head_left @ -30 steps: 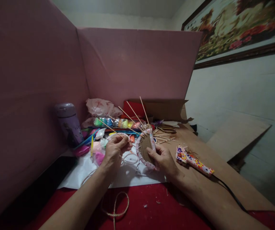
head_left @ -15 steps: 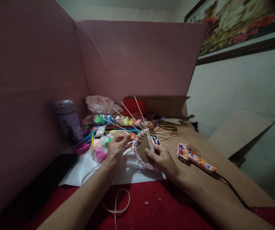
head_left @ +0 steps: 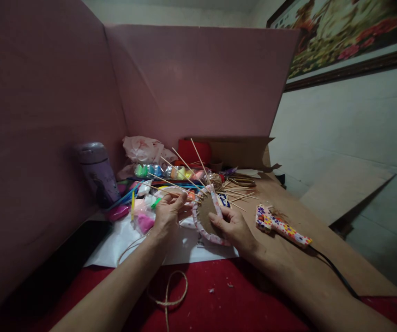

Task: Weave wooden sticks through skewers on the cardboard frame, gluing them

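Note:
My right hand [head_left: 231,226] is closed on the side of a cardboard disc [head_left: 207,214] edged with pink-and-white patterned wrap. Several thin wooden sticks [head_left: 183,159] fan out from its far left edge, pointing up and left. My left hand [head_left: 171,210] pinches with thumb and fingers around the lowest wooden stick [head_left: 143,185], close to where it meets the disc. Part of that grip is hidden by the fingers. Below my left forearm, a length of twine [head_left: 167,304] makes a loop on the red cloth [head_left: 212,318].
On the right lies a flower-patterned glue gun [head_left: 281,228] with a black cord. Loose sticks [head_left: 242,189], a twine ball [head_left: 214,179] and packets of coloured clay [head_left: 150,171] lie behind. At left are a purple bottle [head_left: 98,175] and a dark flat object [head_left: 70,263]. Pink panels [head_left: 198,83] stand behind.
The disc has tilted slightly, showing more of its brown face. Both hands keep their grips with only small shifts, and the view has moved a little.

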Available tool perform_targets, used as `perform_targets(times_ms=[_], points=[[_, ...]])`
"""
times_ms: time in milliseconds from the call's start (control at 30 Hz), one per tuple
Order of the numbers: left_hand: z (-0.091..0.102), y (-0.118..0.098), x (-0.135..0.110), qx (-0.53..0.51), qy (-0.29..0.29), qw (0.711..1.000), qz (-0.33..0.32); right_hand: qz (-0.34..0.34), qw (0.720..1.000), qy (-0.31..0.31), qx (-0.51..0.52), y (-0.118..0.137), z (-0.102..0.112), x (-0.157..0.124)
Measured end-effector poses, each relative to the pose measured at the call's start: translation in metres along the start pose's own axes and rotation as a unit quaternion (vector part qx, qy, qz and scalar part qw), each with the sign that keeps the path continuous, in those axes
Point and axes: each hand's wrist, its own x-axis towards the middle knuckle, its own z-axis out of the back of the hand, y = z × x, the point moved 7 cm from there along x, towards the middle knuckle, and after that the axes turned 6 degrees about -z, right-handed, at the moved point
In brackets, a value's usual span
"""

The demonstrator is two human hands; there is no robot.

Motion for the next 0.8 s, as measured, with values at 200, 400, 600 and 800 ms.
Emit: perform_targets(times_ms=[200, 400, 600, 800], points=[[0.001, 0.001, 0.0, 0.002, 0.003, 1.0, -0.001, 0.001, 1.0, 0.005, 0.008, -0.002, -0.001, 0.001], [-0.002, 0.001, -0.001, -0.005, 0.012, 1.0, -0.001, -0.013, 1.0, 0.019, 0.012, -0.008, -0.003, 0.001], [-0.002, 0.001, -0.002, -0.005, 0.0, 1.0, 0.008, -0.033, 0.998, 0.038, 0.029, -0.014, -0.005, 0.001], [-0.002, 0.002, -0.002, -0.006, 0.004, 1.0, 0.02, -0.036, 0.997, 0.048, 0.044, -0.017, -0.007, 0.002]])
